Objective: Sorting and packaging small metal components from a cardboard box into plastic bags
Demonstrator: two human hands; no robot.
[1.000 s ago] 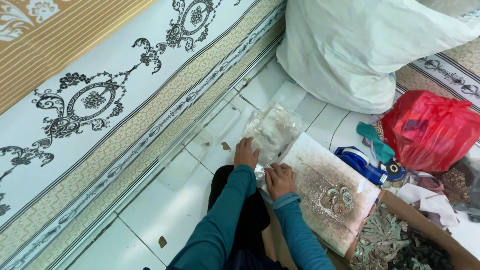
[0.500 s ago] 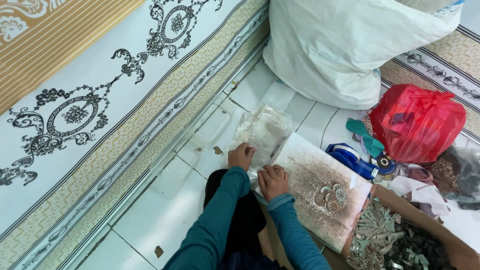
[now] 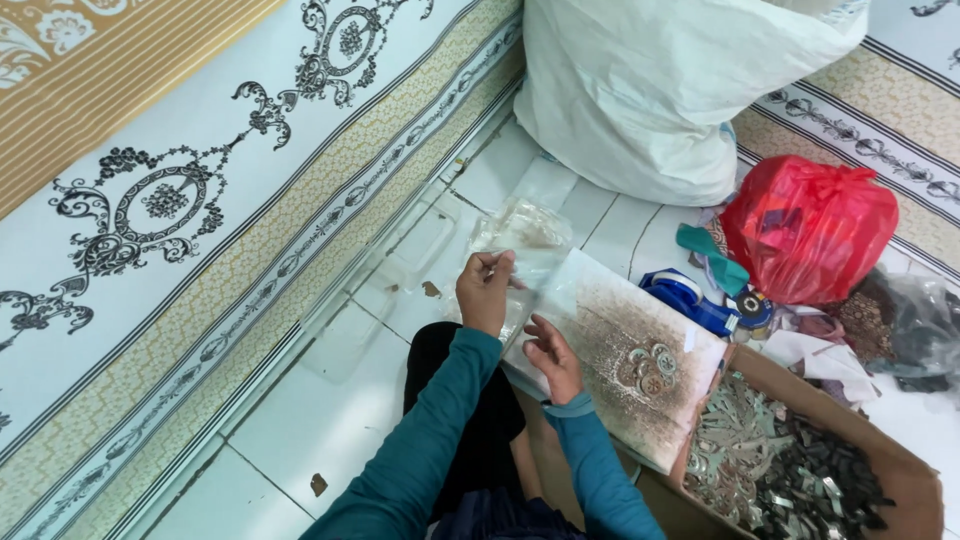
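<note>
Clear plastic bag (image 3: 520, 245): a small, crumpled, see-through bag at the centre of the view, held just above the white tiled floor (image 3: 330, 420), touching the 11 o'clock corner of a stained board.
Bag's look: thin, glossy and wrinkled; its contents cannot be made out.
Left hand (image 3: 486, 292): raised at the end of a teal sleeve (image 3: 430, 440), back of the hand toward the camera, fingers narrowed to a pinch on the bag's lower edge.
Right hand (image 3: 552, 352): at 5 o'clock from the left hand and close to it, palm turned partly up, fingers loosely curled; it rests at the near edge of the board, and whether it grips anything cannot be told.
Board (image 3: 630, 360): a flat white rectangular slab, speckled brown, lying tilted across the person's lap, with a small cluster of round metal pieces (image 3: 650, 365) on it toward 3 o'clock.
Cardboard box (image 3: 900, 470): at 4 o'clock, open, filled with small grey metal parts.
Red plastic bag (image 3: 810, 225): at 2 o'clock, knotted and full.
White sack (image 3: 650, 90): large, at 12 to 1 o'clock, standing on the floor.
Blue tape dispenser (image 3: 690, 300): between the board and the red bag, beside a teal object (image 3: 710, 260).
Patterned mat (image 3: 180, 200): white and gold with black scrollwork, covering the view from 8 to 11 o'clock.
</note>
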